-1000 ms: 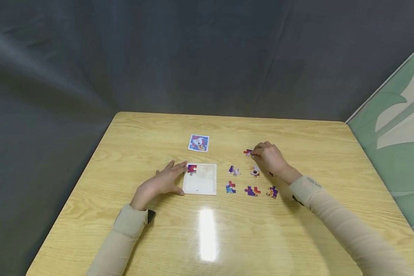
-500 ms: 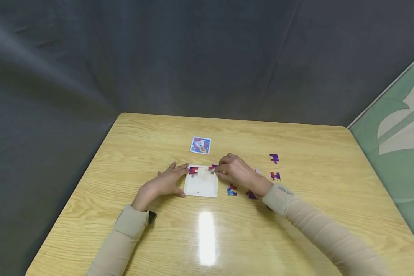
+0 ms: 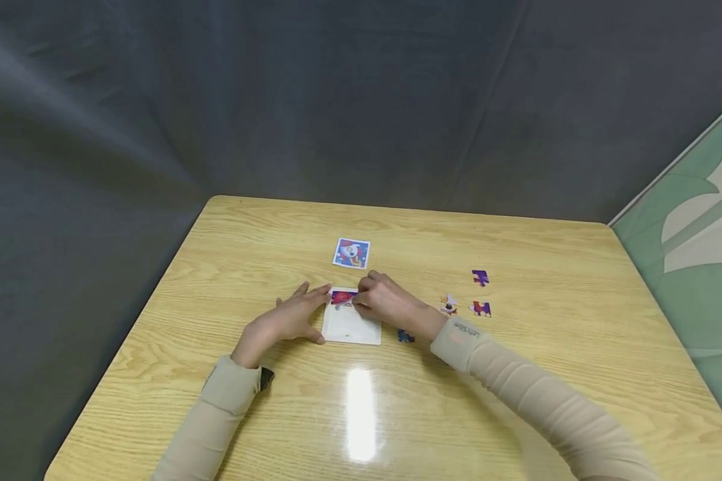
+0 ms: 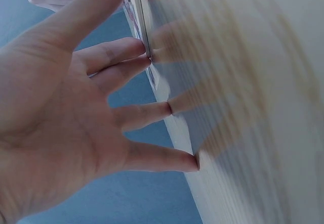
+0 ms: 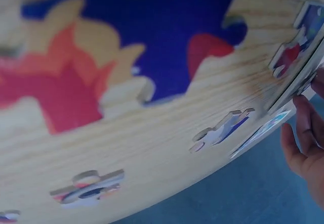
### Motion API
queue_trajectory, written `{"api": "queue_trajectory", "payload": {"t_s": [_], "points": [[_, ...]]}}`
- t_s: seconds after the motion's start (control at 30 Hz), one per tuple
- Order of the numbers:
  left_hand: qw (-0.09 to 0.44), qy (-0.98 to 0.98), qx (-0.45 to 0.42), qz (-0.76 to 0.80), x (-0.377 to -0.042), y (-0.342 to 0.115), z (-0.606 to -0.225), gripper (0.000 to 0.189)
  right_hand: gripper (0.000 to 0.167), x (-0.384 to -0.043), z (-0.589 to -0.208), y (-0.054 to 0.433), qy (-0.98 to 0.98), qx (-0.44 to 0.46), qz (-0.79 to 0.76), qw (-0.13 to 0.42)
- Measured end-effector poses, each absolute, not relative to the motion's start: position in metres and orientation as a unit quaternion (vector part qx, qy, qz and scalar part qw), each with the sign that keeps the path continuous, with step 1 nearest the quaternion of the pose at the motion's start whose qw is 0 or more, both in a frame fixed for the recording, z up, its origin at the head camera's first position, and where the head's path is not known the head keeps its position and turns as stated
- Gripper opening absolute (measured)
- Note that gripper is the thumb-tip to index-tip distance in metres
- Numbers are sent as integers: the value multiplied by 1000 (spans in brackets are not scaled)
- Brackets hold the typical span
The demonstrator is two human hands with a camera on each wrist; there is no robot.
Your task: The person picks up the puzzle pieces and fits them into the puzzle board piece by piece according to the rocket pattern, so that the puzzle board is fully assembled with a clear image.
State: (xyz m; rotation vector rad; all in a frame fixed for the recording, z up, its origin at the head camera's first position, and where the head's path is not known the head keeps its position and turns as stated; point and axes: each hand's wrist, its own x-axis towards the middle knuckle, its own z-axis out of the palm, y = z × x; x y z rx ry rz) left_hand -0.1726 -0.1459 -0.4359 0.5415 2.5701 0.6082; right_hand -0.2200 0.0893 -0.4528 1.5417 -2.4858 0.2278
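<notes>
In the head view, a white square puzzle tray (image 3: pixel 351 331) lies left of the table's middle, with a red and purple jigsaw piece (image 3: pixel 339 298) at its upper left. My left hand (image 3: pixel 285 317) is spread beside it, thumb and forefinger at its left edge. The left wrist view shows straight fingertips (image 4: pixel 190 162) on the tabletop and others at the tray's edge. My right hand (image 3: pixel 385 300) bends over the tray's upper part and pinches a jigsaw piece (image 3: pixel 353 294), mostly hidden by the fingers, right beside the first one. The right wrist view shows those fingers (image 5: pixel 304 128) at the tray.
Above the tray lies a small picture card (image 3: pixel 351 254). Loose pieces lie to the right, among them a purple one (image 3: pixel 480 277), a red and purple one (image 3: pixel 481 308) and a white one (image 3: pixel 448 305). A blue piece (image 3: pixel 406 336) is partly under the right wrist.
My right hand has picked up a jigsaw piece from the back of the loose pieces and carried it left to the tray, then farther left against the first piece. The left hand stays in place.
</notes>
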Motion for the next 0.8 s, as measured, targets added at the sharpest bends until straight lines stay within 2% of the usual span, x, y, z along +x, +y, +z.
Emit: {"api": "queue_trajectory", "payload": {"t_s": [0.13, 0.3, 0.4, 0.5, 0.63, 0.73, 0.8], "points": [[220, 930, 201, 216, -173, -147, -434, 84, 12, -216, -448, 87, -861, 498, 47, 91], [222, 931, 196, 213, -173, -148, -433, 85, 20, -223, -436, 101, -875, 463, 115, 84], [224, 931, 192, 214, -172, -148, -433, 86, 21, -238, -431, 138, -880, 427, 175, 113], [222, 930, 194, 217, -171, -148, -433, 87, 19, -250, -431, 198, -901, 351, 221, 127], [222, 930, 191, 221, -166, -151, -432, 87, 21, -253, -440, 267, -929, 260, 256, 62], [223, 931, 184, 222, -162, -155, -431, 87, 25, -250, -449, 292, -927, 258, 272, 11], [223, 932, 181, 223, -160, -157, -430, 87, 26, -250, -454, 298, -919, 284, 274, 10]]}}
